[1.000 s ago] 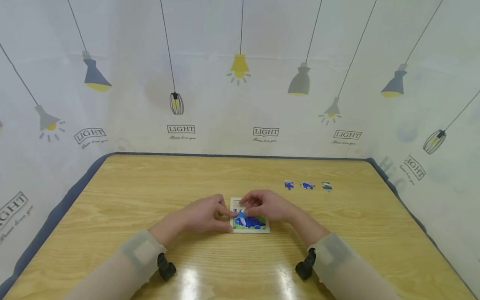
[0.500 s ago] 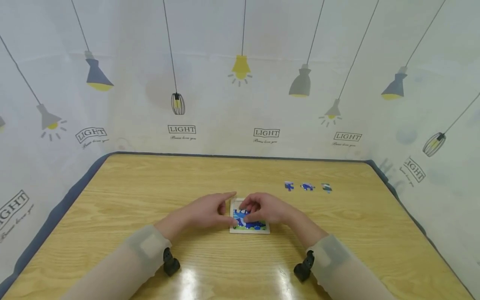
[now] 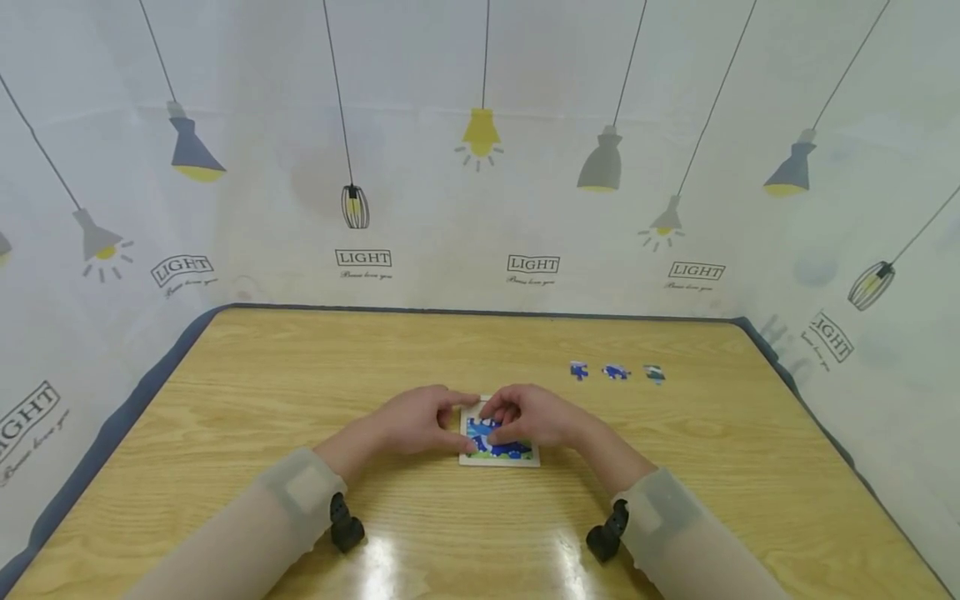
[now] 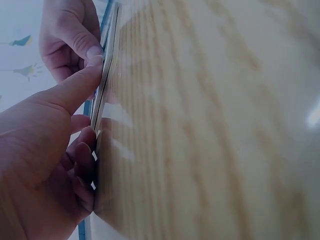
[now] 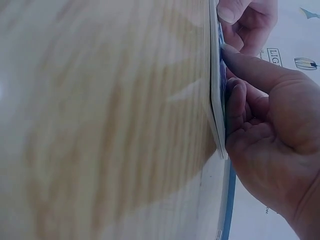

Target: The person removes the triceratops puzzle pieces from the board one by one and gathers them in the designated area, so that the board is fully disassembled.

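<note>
A small square jigsaw puzzle tray [image 3: 499,464] with a pale rim lies on the table; several pieces in it form a blue dinosaur picture, and its top part shows bare backing. My left hand [image 3: 417,421] holds the tray's left side, thumb over the lower left of the picture, index finger at the upper rim; in the left wrist view its other fingers curl at the edge. My right hand [image 3: 542,415] is over the tray's right half, its thumb on the picture and its fingers bent near the upper part. I cannot tell whether it pinches a piece.
Three loose jigsaw pieces lie in a row farther back to the right: a blue one [image 3: 579,371], another blue one [image 3: 616,372] and a greenish one [image 3: 654,373]. The wooden table [image 3: 337,350] meets a lamp-printed curtain [image 3: 420,208] at the back and sides.
The left index finger moved off the blue picture, lifted, then came down by the upper rim; the left thumb moved onto the picture. The right thumb shifted slightly downward. The tray stayed in place.
</note>
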Demonstrator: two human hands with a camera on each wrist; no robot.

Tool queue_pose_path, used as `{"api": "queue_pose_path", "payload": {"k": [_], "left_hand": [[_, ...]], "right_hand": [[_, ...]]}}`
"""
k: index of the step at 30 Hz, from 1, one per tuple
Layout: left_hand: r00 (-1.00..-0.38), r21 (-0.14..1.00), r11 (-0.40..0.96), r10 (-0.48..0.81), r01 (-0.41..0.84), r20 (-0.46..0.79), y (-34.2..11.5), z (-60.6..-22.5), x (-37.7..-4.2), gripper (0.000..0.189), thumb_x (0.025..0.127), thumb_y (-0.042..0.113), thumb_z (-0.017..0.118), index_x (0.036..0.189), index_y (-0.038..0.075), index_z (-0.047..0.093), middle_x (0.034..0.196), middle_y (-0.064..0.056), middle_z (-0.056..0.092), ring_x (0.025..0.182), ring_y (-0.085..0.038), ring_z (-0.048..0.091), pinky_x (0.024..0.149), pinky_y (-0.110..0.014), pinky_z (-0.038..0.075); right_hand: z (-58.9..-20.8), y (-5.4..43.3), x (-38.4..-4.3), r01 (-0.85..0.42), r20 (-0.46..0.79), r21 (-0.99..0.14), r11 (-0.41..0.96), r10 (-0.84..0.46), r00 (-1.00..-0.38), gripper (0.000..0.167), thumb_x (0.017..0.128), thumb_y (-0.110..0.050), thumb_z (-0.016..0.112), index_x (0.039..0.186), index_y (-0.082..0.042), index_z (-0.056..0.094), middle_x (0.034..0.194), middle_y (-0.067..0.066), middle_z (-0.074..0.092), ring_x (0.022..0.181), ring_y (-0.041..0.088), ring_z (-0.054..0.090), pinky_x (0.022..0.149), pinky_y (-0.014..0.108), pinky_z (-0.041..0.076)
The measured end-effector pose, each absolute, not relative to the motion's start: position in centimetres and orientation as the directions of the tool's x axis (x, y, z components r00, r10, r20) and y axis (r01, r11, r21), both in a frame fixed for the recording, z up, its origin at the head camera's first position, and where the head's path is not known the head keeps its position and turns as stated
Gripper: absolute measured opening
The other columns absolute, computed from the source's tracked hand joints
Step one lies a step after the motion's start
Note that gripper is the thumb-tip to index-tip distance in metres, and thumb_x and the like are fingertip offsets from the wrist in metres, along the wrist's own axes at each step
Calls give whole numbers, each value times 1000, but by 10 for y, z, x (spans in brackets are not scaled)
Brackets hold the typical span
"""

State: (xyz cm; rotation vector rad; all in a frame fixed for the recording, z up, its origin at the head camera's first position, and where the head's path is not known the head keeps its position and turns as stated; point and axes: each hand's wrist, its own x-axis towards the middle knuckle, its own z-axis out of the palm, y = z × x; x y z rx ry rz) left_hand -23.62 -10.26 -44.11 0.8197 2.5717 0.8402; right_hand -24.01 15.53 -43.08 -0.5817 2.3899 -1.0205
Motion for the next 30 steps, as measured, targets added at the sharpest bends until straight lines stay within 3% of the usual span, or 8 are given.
{"api": "queue_pose_path", "payload": {"k": [11, 22, 30], "left_hand": [[-792, 638, 650, 602, 414, -99, -104, -442, -236, 61, 92, 51, 88, 143, 25, 65, 84, 4, 60, 73, -12, 53, 70, -30, 40], [-803, 657, 670, 573, 345, -163, -102, -441, -238, 62, 90, 52, 89, 141, 28, 64, 86, 1, 62, 75, -15, 55, 70, -32, 41], [-806, 660, 673, 567, 335, -169, -102, -440, -238, 62, 90, 51, 90, 142, 29, 63, 86, 1, 62, 74, -15, 54, 70, -32, 41]], "right_hand": [[-434, 155, -242, -181, -266, -742, 646, -531, -805, 30, 99, -22, 84, 126, -15, 74, 109, 0, 69, 99, 19, 60, 93, 35, 51], [-435, 155, -241, -165, -252, -773, 612, -537, -805, 31, 99, -21, 84, 126, -15, 71, 110, 2, 67, 100, 20, 59, 93, 35, 50], [-436, 155, -238, -168, -209, -820, 547, -560, -801, 22, 103, -19, 80, 120, -14, 69, 110, 3, 68, 96, 20, 60, 90, 35, 51]]}}
